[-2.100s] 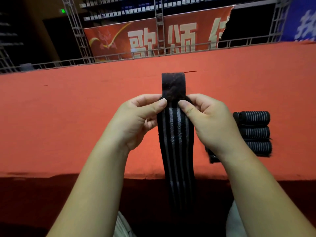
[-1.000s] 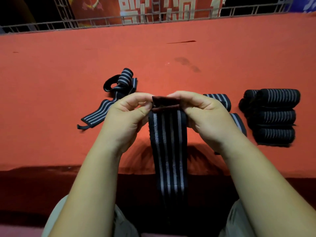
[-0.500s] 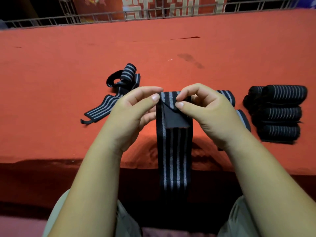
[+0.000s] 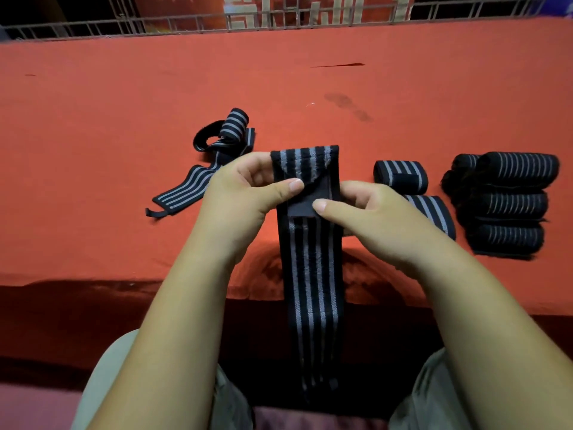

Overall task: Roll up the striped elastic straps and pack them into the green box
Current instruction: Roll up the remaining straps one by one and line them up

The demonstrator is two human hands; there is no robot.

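Now both hands, left (image 4: pixel 245 193) and right (image 4: pixel 372 212), pinch the folded top of a strap (image 4: pixel 313 268) with curled fingers above the red table (image 4: pixel 124 97); its tail hangs down

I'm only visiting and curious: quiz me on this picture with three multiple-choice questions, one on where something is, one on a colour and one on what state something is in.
1. Where does the loose strap lie?
A. Left of the held strap
B. Inside a box
C. At the far right

2. What colour is the table cloth?
A. Green
B. Red
C. White

3. What state is the held strap in?
A. Rolled tight
B. Top end folded over, the rest hanging down
C. Lying flat, untouched

Answers:
1 A: it sprawls beyond the left hand, while the rolled pile sits at the right.
2 B: red fabric covers the whole surface.
3 B: the left hand and the right hand pinch the folded top, and the striped length drops below them.
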